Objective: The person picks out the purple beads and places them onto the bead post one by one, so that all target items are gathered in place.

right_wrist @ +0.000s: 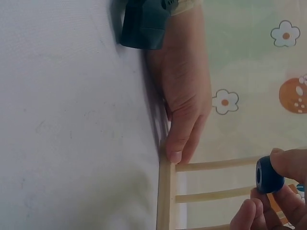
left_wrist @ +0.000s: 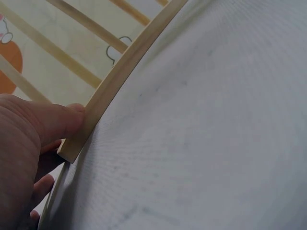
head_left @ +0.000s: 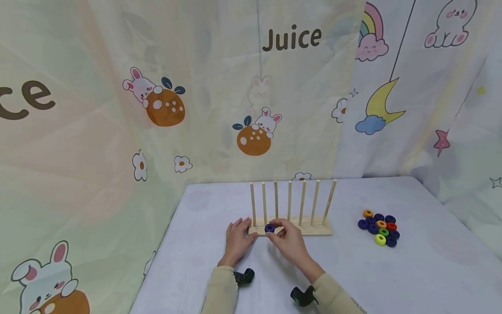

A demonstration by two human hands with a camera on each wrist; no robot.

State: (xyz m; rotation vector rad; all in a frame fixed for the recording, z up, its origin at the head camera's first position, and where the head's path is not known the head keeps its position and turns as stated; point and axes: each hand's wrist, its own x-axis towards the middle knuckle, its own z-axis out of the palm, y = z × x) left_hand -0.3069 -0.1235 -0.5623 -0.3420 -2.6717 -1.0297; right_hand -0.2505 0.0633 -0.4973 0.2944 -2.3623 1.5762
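Note:
A wooden peg rack point(head_left: 313, 230), a flat base with several upright dowels, stands on the white-covered table. My left hand point(head_left: 237, 240) grips the left end of its base; in the left wrist view the thumb point(left_wrist: 62, 120) lies along the base's front, with fingers partly hidden behind. My right hand point(head_left: 292, 244) pinches a dark blue ring bead point(head_left: 269, 228) between thumb and fingers, in front of the dowels near the left end. In the right wrist view the blue bead's point(right_wrist: 269, 175) hole faces sideways, and the bead appears apart from the dowel tips.
To the right of the rack lies a loose cluster of ring beads, among them a red bead point(head_left: 391, 226), a yellow-green bead point(head_left: 380, 239) and several dark blue ones. A patterned cloth point(head_left: 211, 87) hangs behind the table. Black devices point(head_left: 303, 296) sit at both wrists.

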